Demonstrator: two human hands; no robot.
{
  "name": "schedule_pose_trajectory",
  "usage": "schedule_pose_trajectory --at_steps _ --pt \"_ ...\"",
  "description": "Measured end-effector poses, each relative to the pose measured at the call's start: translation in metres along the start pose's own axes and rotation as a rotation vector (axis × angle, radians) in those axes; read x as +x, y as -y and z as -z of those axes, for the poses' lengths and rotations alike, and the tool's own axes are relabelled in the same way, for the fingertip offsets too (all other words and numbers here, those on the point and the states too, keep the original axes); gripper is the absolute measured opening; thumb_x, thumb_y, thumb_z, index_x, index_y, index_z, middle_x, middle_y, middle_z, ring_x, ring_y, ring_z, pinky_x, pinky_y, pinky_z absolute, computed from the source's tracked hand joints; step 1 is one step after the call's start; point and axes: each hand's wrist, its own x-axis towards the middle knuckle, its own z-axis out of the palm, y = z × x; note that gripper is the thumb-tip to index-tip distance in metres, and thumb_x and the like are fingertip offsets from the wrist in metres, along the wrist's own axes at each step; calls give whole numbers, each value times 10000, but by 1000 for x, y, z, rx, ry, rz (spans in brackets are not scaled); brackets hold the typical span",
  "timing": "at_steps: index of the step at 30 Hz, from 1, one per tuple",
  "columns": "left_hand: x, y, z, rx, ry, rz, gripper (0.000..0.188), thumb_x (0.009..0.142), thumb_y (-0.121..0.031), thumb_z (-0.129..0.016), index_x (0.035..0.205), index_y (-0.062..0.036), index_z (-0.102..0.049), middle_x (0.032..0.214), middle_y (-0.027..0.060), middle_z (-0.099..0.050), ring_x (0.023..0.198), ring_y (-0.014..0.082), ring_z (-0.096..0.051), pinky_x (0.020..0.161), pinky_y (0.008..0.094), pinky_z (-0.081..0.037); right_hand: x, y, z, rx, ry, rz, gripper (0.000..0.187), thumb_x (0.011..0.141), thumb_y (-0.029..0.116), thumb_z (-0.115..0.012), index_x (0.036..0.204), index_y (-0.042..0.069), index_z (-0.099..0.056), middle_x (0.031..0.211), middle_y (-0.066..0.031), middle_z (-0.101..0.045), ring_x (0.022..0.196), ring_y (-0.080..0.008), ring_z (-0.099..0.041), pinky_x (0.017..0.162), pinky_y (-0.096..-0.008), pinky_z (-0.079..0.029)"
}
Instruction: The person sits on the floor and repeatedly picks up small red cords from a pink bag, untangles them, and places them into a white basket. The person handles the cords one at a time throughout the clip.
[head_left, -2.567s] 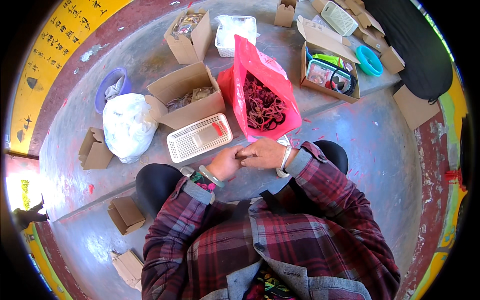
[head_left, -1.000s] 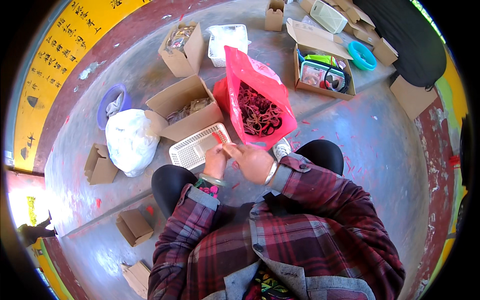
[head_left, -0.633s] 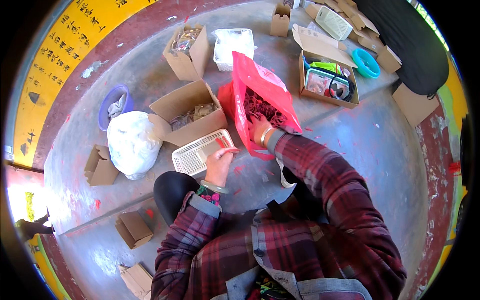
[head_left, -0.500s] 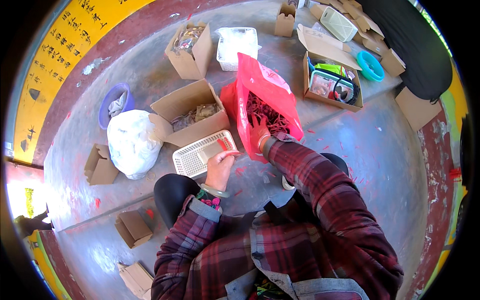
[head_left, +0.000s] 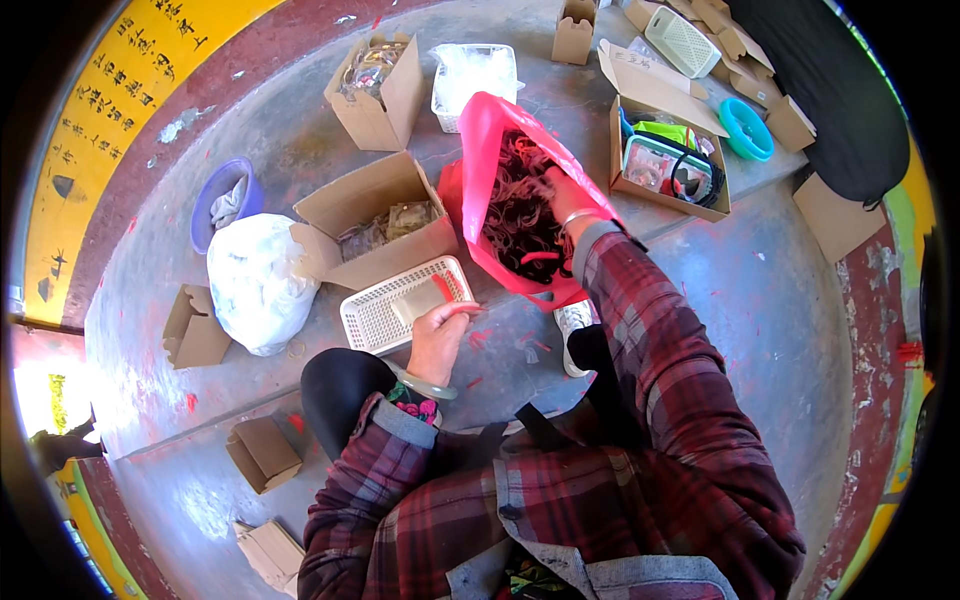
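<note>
My left hand (head_left: 436, 342), with a pale bangle at the wrist, is closed in a pinch on a small red curved piece (head_left: 466, 308). It is just by the near right corner of a cream plastic basket (head_left: 362, 328). Another red strip (head_left: 442, 288) lies in that basket. To the right, a red plastic bag (head_left: 484, 120) gapes open, full of dark red curly strips (head_left: 508, 215). My right hand (head_left: 568, 192) is down inside the bag among the strips, against its right side. Its fingers are blurred and partly hidden. One brighter red piece (head_left: 540, 257) shows near the bag's lower rim.
An open cardboard box (head_left: 350, 195) with small packets stands left of the bag, beside a stuffed white bag (head_left: 262, 285). Farther off are a tall carton (head_left: 398, 110), a white basket (head_left: 448, 118) and a box of odds and ends (head_left: 665, 195). Red scraps litter the floor.
My right hand has moved right and farther into the bag. The bag's mouth has opened wider, showing more strips, and a shoe shows below it. My left hand stays almost still.
</note>
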Motion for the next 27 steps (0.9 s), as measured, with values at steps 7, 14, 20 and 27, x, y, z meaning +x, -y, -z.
schedule_pose_trajectory --at_steps 7,14,20,27 --pt "-1 3 2 -25 5 37 227 825 -74 -476 962 34 -621 921 80 -637 812 108 -571 756 236 -442 6 -13 67 -297 311 -62 490 772 329 -593 1179 73 -497 1082 -190 -574 1017 -332 -547 857 -394 -426" --pt "0 5 -3 -29 3 -29 223 809 -48 -471 932 44 -632 850 52 -641 750 84 -556 684 217 -446 -24 32 79 -489 138 -6 298 760 109 -516 1041 75 -607 1005 -180 -606 967 -323 -570 843 -390 -447" --pt "-2 7 0 -12 17 1 224 819 -71 -475 946 34 -626 880 65 -635 795 99 -564 739 229 -437 -27 53 84 -597 393 63 240 697 79 -547 893 118 -680 891 -135 -640 884 -294 -596 786 -369 -466" --pt "-4 3 3 -1 1 -34 233 804 -58 -473 945 30 -636 830 41 -630 743 71 -545 671 206 -445 -40 21 54 -709 275 111 187 692 169 -586 844 104 -676 820 -136 -643 829 -308 -608 770 -382 -474"
